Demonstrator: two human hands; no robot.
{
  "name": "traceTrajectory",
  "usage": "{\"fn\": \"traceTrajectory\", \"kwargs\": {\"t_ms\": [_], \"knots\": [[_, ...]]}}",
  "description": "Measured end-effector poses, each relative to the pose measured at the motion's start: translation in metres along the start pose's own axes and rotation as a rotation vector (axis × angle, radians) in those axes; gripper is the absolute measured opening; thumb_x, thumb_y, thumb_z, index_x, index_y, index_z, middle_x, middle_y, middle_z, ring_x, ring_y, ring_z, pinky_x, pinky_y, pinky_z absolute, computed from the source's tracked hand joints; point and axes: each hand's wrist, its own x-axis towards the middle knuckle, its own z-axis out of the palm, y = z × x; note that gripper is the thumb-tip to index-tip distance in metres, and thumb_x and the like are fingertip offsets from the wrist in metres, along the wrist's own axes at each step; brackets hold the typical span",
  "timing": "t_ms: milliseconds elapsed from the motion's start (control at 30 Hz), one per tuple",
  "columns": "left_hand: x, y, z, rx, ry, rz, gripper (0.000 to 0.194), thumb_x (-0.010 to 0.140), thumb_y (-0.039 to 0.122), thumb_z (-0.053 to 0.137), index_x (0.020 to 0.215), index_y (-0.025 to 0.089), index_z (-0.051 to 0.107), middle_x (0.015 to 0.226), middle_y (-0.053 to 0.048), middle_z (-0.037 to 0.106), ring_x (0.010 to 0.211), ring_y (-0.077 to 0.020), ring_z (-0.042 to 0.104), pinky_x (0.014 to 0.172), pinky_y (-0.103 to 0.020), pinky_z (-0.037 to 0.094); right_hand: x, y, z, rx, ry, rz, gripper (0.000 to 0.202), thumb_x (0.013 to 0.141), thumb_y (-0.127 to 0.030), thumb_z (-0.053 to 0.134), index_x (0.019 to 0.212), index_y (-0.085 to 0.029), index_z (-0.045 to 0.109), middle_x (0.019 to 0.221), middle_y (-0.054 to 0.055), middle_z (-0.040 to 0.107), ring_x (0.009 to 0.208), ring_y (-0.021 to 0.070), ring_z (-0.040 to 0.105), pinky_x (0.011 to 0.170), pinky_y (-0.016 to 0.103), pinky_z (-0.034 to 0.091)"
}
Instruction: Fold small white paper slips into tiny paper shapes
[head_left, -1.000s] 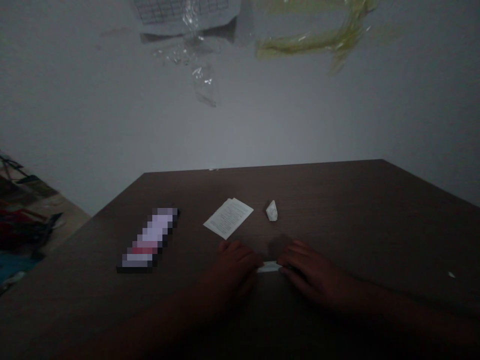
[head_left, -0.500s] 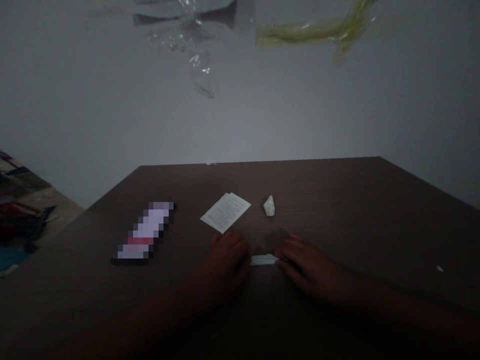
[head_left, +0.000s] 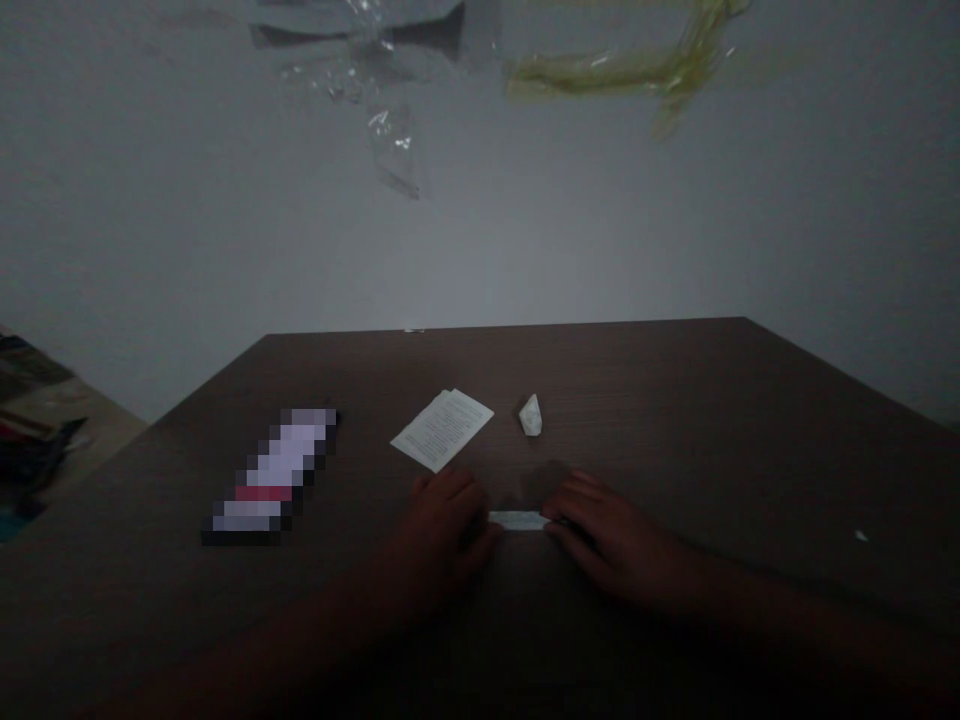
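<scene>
On a brown tabletop (head_left: 660, 400), a narrow white paper strip (head_left: 517, 520) is pinched crosswise at either end by left hand (head_left: 446, 525) and right hand (head_left: 611, 535).

The printed sheet (head_left: 442, 429) bears lines of text (far too small to read).

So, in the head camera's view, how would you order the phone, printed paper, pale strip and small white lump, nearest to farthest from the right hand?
From the right hand:
1. Pale strip: at its fingertips.
2. Small white lump: just beyond the fingers.
3. Printed paper: left of the lump.
4. Phone: far left.
</scene>
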Motion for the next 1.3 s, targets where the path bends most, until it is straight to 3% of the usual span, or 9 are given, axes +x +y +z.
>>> {"fn": "traceTrajectory", "kwargs": {"t_ms": [233,900,1300], "knots": [[0.0019,-0.0014,-0.0001,-0.006,-0.009,0.017,0.008,0.103,0.014,0.075,0.102,0.021,0.071,0.114,-0.004,0.071,0.113,-0.0272,0.066,0.109,-0.049,0.050,0.0009,0.0003,0.0010,-0.025,0.004,-0.007,0.018,0.113,-0.015,0.055,0.107,-0.022,0.071,0.105,0.009,0.077,0.102,0.0277,0.071,0.098,0.044,0.061],[0.0076,-0.0019,-0.0035,-0.113,-0.042,-0.114,0.013,0.097,0.015,0.079,0.102,0.024,0.072,0.116,-0.004,0.075,0.115,-0.0291,0.069,0.112,-0.047,0.052,-0.0001,0.0039,0.0061,-0.035,-0.001,-0.044,0.022,0.116,-0.016,0.052,0.112,-0.022,0.073,0.110,0.010,0.078,0.104,0.0277,0.070,0.100,0.047,0.062],[0.0047,-0.0045,0.0009,-0.097,-0.032,-0.007,0.013,0.107,0.015,0.067,0.105,0.024,0.077,0.118,-0.006,0.078,0.119,-0.0285,0.070,0.113,-0.048,0.050,0.0024,0.0004,0.0043,-0.009,-0.006,0.004,0.019,0.117,-0.019,0.054,0.107,-0.023,0.071,0.109,0.009,0.076,0.106,0.0273,0.071,0.109,0.049,0.060]]}}
